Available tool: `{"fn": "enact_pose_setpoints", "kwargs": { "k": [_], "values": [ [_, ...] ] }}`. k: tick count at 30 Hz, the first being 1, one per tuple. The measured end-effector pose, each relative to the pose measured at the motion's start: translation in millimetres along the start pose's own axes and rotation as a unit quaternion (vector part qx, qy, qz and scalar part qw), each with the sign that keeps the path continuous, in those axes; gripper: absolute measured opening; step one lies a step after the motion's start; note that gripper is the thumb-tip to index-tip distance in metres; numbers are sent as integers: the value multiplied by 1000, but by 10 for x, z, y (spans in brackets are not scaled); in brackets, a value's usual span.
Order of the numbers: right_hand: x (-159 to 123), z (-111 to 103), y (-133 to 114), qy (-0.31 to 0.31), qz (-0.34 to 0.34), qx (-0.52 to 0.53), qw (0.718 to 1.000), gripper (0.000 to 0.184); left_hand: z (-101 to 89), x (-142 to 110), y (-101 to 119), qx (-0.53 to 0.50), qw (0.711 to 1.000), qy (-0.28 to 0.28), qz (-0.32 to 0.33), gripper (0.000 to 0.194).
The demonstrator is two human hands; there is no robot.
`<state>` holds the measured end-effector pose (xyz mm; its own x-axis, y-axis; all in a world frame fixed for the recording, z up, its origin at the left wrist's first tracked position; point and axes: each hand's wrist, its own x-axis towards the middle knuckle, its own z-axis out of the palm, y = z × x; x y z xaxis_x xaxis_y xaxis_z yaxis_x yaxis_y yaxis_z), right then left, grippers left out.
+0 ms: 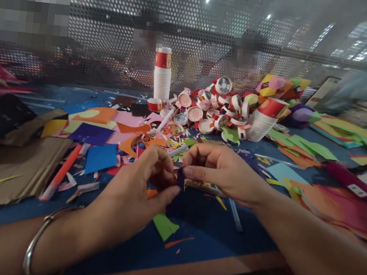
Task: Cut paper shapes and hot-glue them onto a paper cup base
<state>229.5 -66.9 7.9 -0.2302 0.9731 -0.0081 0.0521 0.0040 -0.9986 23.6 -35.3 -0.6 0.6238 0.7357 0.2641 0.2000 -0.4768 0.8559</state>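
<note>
A small dark purple paper strip stands upright between my two hands, just above the blue table near its front edge. My right hand pinches its upper end between thumb and curled fingers. Around its lower left side my left hand is closed, thumb tip against the strip; the inner fingers are partly hidden. Below the hands lies a green paper scrap, with a thin orange sliver beside it. Behind them spread many coloured paper scraps.
White-and-red paper cups stand in a tall stack, with a second, tilted stack to the right. Between them is a heap of cut cup pieces. An orange glue stick or marker lies left, by brown cardboard. People show behind perforated metal.
</note>
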Motion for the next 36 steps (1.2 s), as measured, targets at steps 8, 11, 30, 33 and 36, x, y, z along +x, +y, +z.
{"fn": "enact_pose_setpoints", "kwargs": {
  "k": [8, 11, 30, 33, 36],
  "values": [
    [-2, 7, 48, 9, -18, 18, 1000, 28, -60, 127, 26, -146, 985, 63, -74, 35],
    [-20, 19, 45, -13, -29, -46, 998, 25, -77, 167, 19, -148, 984, 75, -71, 32],
    [-114, -323, -34, 88, -90, -303, 944, 19, -107, 249, -63, -251, 953, 147, -84, 17],
    [-158, -419, -59, 110, -89, -354, 924, 19, -128, 227, -67, -234, 955, 161, -84, 17],
    [-215, -513, -76, 122, -65, -381, 914, 21, -154, 216, -76, -199, 959, 188, -74, 15]
  ]
}}
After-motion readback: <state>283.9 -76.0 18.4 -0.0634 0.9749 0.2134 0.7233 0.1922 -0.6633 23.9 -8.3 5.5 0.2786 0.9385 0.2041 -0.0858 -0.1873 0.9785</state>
